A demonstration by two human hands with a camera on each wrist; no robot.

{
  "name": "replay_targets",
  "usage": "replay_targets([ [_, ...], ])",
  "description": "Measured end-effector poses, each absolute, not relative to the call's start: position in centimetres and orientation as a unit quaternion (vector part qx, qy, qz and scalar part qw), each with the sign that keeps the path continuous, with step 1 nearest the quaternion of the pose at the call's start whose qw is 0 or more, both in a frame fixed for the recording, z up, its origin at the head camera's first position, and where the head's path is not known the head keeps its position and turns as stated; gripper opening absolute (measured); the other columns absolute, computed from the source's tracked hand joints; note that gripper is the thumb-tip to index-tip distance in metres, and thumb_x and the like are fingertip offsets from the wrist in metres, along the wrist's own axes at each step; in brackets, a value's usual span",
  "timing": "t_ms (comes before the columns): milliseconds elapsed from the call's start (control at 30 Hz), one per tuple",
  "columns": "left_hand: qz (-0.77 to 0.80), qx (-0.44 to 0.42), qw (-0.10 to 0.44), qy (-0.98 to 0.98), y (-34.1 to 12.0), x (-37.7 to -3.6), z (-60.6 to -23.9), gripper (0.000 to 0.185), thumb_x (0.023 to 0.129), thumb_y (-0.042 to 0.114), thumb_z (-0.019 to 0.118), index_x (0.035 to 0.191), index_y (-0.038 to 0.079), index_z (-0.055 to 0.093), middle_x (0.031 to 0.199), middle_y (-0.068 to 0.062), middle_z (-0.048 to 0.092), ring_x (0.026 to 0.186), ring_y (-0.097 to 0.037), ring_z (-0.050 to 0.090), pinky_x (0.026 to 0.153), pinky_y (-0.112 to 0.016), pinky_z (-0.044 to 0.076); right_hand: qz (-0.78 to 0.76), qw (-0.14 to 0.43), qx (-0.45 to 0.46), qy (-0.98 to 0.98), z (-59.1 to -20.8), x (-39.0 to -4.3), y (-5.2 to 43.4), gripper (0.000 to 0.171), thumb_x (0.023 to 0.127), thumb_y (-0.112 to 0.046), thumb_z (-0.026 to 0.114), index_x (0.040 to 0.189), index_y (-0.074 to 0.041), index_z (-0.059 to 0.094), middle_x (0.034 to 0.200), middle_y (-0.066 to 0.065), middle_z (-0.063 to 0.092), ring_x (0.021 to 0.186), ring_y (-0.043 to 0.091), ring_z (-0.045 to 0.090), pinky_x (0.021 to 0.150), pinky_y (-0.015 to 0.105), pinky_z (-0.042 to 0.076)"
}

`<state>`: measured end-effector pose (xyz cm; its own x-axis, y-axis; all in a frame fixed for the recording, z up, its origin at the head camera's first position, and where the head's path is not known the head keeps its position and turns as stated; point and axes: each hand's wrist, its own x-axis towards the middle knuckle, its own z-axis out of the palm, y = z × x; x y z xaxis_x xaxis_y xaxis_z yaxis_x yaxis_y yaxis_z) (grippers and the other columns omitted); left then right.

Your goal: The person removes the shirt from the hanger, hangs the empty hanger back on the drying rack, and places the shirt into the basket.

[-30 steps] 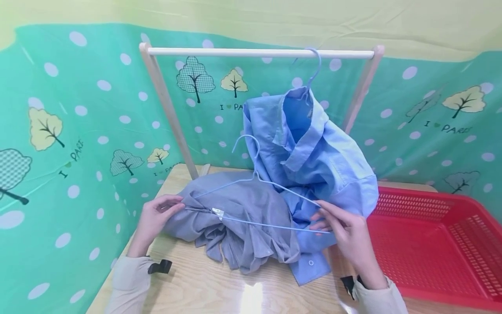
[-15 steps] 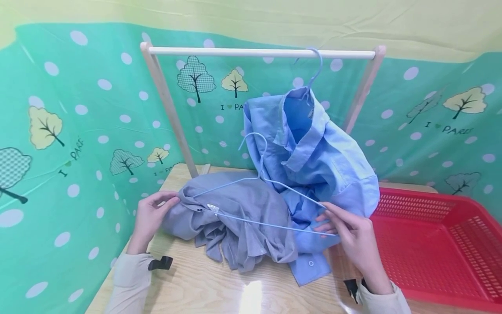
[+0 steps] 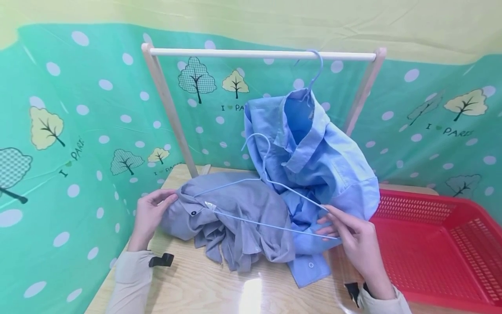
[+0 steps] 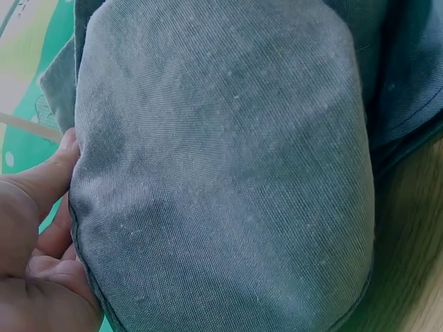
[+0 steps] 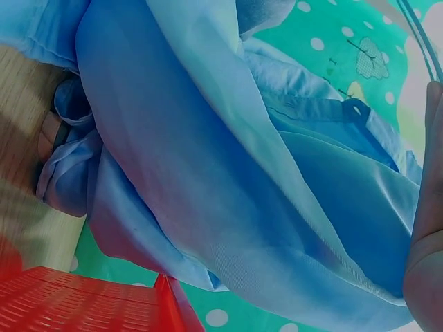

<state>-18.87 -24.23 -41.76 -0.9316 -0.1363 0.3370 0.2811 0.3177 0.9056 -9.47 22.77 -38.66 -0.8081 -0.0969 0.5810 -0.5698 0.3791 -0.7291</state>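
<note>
In the head view a bunched grey shirt [image 3: 251, 198] lies on the table, its label showing near the collar. My left hand [image 3: 147, 220] pinches the shirt's left edge between thumb and fingers; grey cloth [image 4: 221, 166] fills the left wrist view. A thin blue clothes hanger [image 3: 264, 170] is held at its right end by my right hand [image 3: 361, 244]. Its left end disappears into the grey shirt's opening, and its hook points up. Behind it a light blue shirt [image 3: 341, 161] hangs on another hanger [image 3: 316, 74], its lower part resting on the table.
A clothes rack [image 3: 219, 53] with a white rail and wooden posts stands at the back. On the right sits a red perforated basket [image 3: 415, 196]. The wooden table [image 3: 204, 288] lies in front, and a green patterned cloth [image 3: 86, 144] surrounds the area.
My right hand and the hanger have shifted slightly right and down. My left hand has drawn the grey shirt's edge a little left and up, and a dark button now shows near the label.
</note>
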Motion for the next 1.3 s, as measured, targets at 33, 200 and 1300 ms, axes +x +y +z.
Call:
replay_targets([
  [33,-0.582,-0.045,0.177,-0.793,-24.4,-19.0,-42.1,0.023,0.090,0.001,0.071,0.107,-0.014,0.067,0.093,0.019,0.071,0.093,0.002,0.067,0.081,-0.010,0.052,0.517,0.230,0.211,-0.797,-38.7,-9.4,22.7,0.035,0.094,0.016,0.052,0.125,0.005,0.065,0.085,0.016,0.074,0.068,0.010,0.074,0.057,0.027,0.061],
  [200,-0.581,-0.052,0.171,-0.794,-25.3,-20.0,-43.5,0.024,0.090,0.005,0.072,0.109,-0.010,0.069,0.096,0.016,0.073,0.095,0.003,0.066,0.081,-0.010,0.052,0.517,0.232,0.212,-0.796,-38.6,-9.2,22.7,0.035,0.093,0.017,0.053,0.125,0.006,0.065,0.085,0.016,0.074,0.069,0.010,0.074,0.057,0.027,0.061],
  [1300,-0.562,-0.097,0.105,-0.815,-27.0,-21.5,-43.6,0.034,0.086,0.014,0.078,0.115,-0.003,0.069,0.098,0.016,0.074,0.090,-0.002,0.069,0.083,-0.016,0.055,0.508,0.284,0.243,-0.776,-37.4,-8.3,24.3,0.044,0.081,0.032,0.054,0.121,0.016,0.062,0.090,0.006,0.075,0.069,0.008,0.073,0.066,0.019,0.059],
])
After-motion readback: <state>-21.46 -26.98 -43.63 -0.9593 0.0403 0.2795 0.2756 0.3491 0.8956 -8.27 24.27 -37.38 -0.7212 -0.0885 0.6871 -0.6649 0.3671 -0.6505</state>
